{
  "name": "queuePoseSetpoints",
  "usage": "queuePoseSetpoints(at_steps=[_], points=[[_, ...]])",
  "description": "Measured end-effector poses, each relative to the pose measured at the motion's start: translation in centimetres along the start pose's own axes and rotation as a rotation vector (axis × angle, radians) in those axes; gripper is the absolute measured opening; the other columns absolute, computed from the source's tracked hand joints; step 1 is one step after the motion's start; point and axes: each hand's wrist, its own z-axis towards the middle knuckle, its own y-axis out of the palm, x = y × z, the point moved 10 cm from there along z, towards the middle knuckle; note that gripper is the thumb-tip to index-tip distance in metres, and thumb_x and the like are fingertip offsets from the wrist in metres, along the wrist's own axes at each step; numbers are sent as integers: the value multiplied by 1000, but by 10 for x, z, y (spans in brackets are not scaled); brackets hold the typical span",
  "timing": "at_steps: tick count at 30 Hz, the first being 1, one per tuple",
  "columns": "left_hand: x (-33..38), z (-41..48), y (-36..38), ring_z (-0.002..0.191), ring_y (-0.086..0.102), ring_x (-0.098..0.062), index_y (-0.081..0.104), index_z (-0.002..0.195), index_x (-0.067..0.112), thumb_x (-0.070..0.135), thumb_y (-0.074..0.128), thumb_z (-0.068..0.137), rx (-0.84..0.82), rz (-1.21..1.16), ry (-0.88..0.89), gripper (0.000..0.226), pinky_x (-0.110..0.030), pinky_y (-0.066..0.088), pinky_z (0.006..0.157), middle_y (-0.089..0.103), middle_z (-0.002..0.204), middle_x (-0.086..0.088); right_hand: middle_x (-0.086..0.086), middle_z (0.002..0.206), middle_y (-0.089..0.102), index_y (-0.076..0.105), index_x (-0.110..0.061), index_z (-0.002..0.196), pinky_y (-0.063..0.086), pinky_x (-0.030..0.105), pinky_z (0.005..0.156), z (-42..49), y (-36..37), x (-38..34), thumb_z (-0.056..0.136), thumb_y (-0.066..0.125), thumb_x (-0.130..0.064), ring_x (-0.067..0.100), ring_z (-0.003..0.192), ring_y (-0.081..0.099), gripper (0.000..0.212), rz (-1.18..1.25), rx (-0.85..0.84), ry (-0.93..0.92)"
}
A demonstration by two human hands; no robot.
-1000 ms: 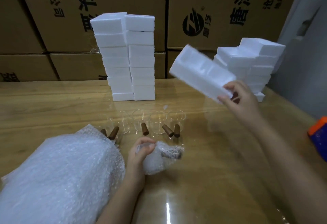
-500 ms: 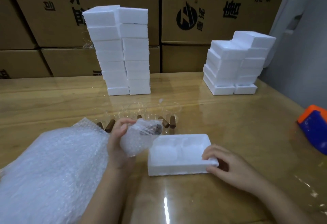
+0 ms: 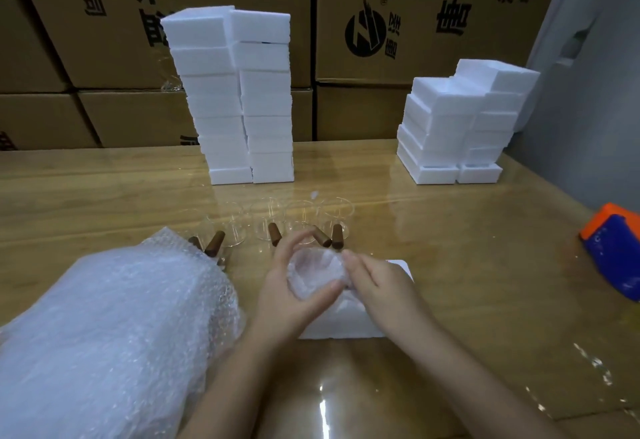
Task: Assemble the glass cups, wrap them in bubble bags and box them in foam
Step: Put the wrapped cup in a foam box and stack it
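A glass cup wrapped in a bubble bag sits between both my hands, just above a white foam tray that lies on the table. My left hand cups the bundle from the left and below. My right hand pinches its right side. Most of the tray is hidden under my hands. Behind them stands a row of several clear glass cups with brown wooden handles.
A big heap of bubble bags fills the near left. A tall double stack of foam boxes stands at the back centre, a lower stack at the back right. An orange and blue object lies at the right edge. Cardboard cartons wall the back.
My right hand set the foam tray down on the table, then let go and moved onto the wrapped cup. My left hand carried the wrapped cup right, over the tray.
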Motion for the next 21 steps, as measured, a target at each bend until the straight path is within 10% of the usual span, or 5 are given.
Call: queuePoseSetpoints(at_steps=[3, 5, 9, 14, 21], points=[[-21, 14, -1, 117, 53, 3, 31, 138, 39, 85, 51, 64, 12, -321, -171, 89, -10, 43, 91, 57, 127, 18, -18, 50, 53, 47, -23, 59, 40, 28, 61, 7, -15, 6, 99, 39, -40, 1, 56, 50, 44, 30, 91, 18], [-45, 14, -13, 115, 56, -1, 39, 132, 40, 73, 43, 80, 159, -413, -310, 61, -18, 42, 98, 58, 126, 15, -15, 51, 52, 46, -23, 59, 40, 29, 59, 13, -29, 10, 100, 37, -39, 10, 58, 52, 44, -55, 137, 11], [-81, -9, -19, 102, 60, 1, 63, 102, 40, 18, 43, 99, 202, -151, -492, 30, -26, 48, 89, 66, 112, 12, -3, 53, 41, 39, -19, 62, 29, 34, 56, 17, -34, 13, 101, 34, -38, 28, 60, 47, 44, -286, 131, -16], [-91, -9, -16, 54, 54, 4, 67, 83, 36, 16, 52, 91, 135, 36, -534, 26, -14, 40, 50, 68, 71, 19, -5, 53, 37, 40, -21, 68, 28, 36, 56, 17, -15, 6, 102, 31, -36, 24, 60, 46, 38, -459, 74, -90], [-95, -11, -15, 61, 56, 1, 66, 84, 33, 16, 52, 94, 138, 52, -543, 24, -23, 41, 58, 68, 77, 13, 8, 74, 62, 49, -20, 81, 40, 37, 70, 20, 11, 7, 102, 26, -39, 30, 76, 58, 37, -550, -8, -83]])
